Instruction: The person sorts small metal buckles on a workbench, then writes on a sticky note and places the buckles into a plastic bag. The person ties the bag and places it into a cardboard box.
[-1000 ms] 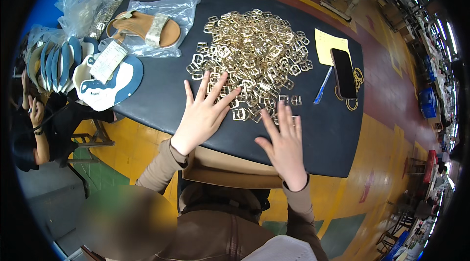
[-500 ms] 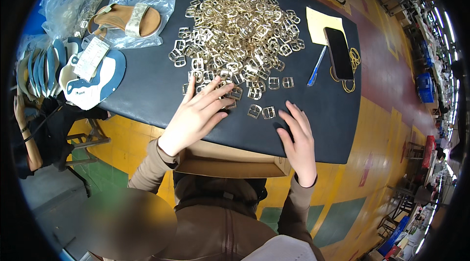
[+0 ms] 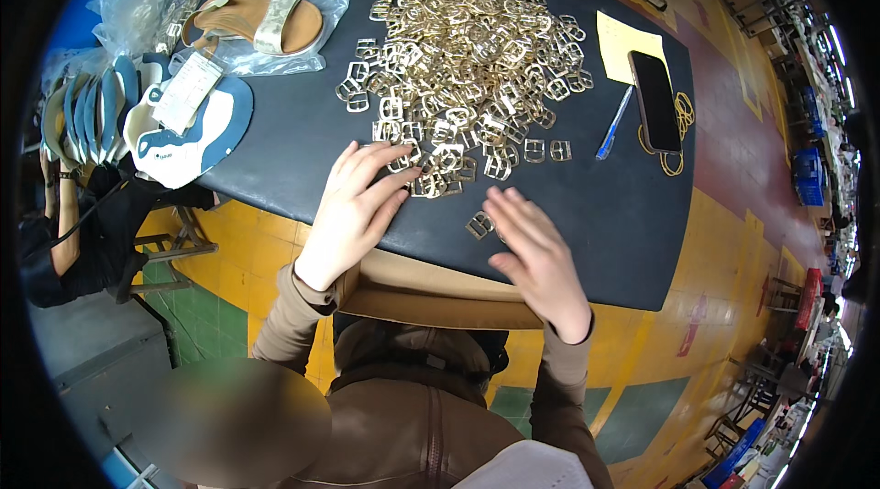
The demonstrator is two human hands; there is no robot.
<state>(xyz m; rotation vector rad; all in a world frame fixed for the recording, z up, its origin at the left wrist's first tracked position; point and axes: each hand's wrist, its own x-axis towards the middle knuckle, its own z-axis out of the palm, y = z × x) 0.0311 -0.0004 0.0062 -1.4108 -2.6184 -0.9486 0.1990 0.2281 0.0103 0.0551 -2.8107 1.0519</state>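
Observation:
A large heap of gold-coloured metal buckles [image 3: 481, 44] covers the middle of the dark tabletop [image 3: 623, 232]. My left hand [image 3: 353, 209] rests at the heap's near left edge, its fingers stretched out and their tips touching several buckles. Closer to me and to the right, my right hand [image 3: 541, 255] hovers low over the table, fingers extended and slightly blurred. A single buckle [image 3: 478, 225] lies just left of its fingertips, and another beside it is mostly hidden beneath them. Two loose buckles [image 3: 548, 151] sit side by side off the heap's right edge.
Beyond my left hand lie a tan sandal [image 3: 266, 21] on clear plastic and blue-and-white shoe pieces [image 3: 225, 136] with a paper tag [image 3: 188, 90]. To the right are a phone [image 3: 653, 99], yellow paper [image 3: 623, 40], a blue pen [image 3: 614, 122] and yellow cord [image 3: 683, 122]. An open cardboard box [image 3: 440, 307] sits below the table's front edge.
My right hand has moved left, its fingers now covering one of the two near buckles. My left fingers have drawn back slightly along the heap's edge. The whole view has shifted a little.

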